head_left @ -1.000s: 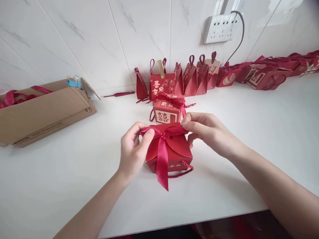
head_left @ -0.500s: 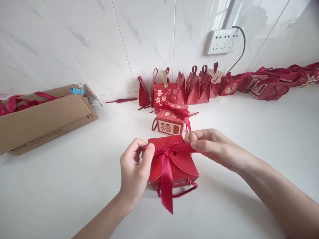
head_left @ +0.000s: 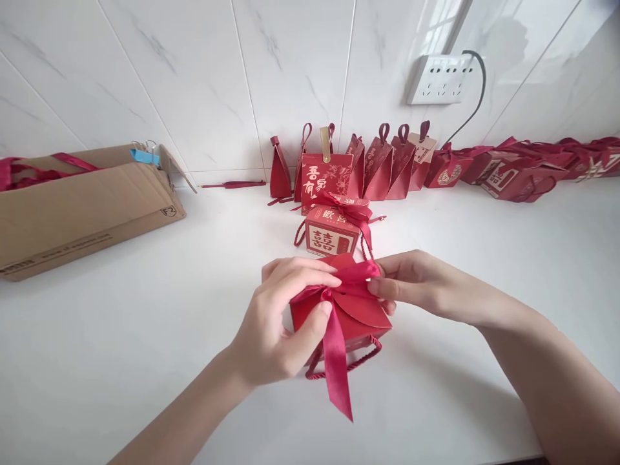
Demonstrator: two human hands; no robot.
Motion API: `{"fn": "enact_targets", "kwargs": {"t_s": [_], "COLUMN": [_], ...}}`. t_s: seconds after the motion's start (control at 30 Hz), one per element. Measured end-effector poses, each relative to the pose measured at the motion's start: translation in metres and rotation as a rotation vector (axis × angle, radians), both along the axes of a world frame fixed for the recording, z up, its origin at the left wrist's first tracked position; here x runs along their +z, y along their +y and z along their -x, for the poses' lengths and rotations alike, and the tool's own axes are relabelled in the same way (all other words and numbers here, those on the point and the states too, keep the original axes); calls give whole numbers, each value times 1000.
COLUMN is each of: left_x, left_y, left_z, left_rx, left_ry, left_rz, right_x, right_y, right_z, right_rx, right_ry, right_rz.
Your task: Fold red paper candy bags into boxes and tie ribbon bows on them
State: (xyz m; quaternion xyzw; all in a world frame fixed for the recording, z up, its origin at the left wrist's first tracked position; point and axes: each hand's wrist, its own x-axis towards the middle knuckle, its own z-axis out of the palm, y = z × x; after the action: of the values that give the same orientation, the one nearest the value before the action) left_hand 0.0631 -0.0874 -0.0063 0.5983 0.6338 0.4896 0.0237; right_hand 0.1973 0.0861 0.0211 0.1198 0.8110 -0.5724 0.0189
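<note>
1. So the red gift box (head_left: 361, 313) sits on the worktop (head_left: 194, 349), right in front of the person, both hands over its lid. Curved flaps are folded over on top, and a twisted cord handle (head_left: 369, 353) hangs at the near side.

2. The satin ribbon (head_left: 338, 368) runs across the lid with a knot near the middle, and one long tail drops down the front past the box's edge.

3. Right hand (head_left: 426, 287): the grip is closed, thumb and fingers pinching the ribbon at the right side of the lid.

4. Left hand (head_left: 285, 316): the grip is looser, thumb and fingertips parted around the knot. Can't tell if the fingers on top are pressing the ribbon or just resting there.

5. Step in hand, imo: shaping and neatening the bow. The ribbon box (head_left: 332, 226) just behind has a bow on top, looks like the same kind of finish.

6. Next move, I'd say, calls for steadying the knot with the left while the right spreads its side, pulling gently so nothing slips loose.
</note>
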Motion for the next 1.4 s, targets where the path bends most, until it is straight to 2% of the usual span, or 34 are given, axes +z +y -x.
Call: {"fn": "enact_targets", "kwargs": {"t_s": [0.3, 0.5, 0.63, 0.7, 0.8, 0.87, 0.9, 1.0, 1.13, 1.3, 1.4], "left_x": [0, 0, -1, -2, -3, -1, 1, 8, 13, 11, 14], "left_y": [2, 2, 2, 2, 0, -1, -2, -5, -7, -6, -6], "left_z": [0, 0, 0, 1, 5, 11, 14, 21, 26, 28, 27], "left_rx": [70, 83, 67, 48, 69, 136, 172, 222, 129, 118, 159], "left_ry": [88, 76, 18, -82, -221, -208, -178, -85, -68, -129, -142], "left_rz": [86, 99, 92, 84, 17, -28, -28, 71, 213, 218, 241], "right_x": [13, 14, 11, 7, 0, -7, -10, -19, -22, -20, -18], "right_y": [-6, -15, -4, 5, 9, 5, 2, -7, -13, -20, -20], "right_z": [-17, -16, -17, -15, -7, 2, 7, 19, 30, 31, 23], "right_rx": [176, 254, 299, 230, -83, -263, -310, -357, -358, -332, -308], "right_ry": [-330, -450, -457, -365, -91, 54, 95, 166, 159, 117, 148], "right_rz": [225, 200, 166, 133, 37, 17, 26, 75, 139, 50, 63]}}
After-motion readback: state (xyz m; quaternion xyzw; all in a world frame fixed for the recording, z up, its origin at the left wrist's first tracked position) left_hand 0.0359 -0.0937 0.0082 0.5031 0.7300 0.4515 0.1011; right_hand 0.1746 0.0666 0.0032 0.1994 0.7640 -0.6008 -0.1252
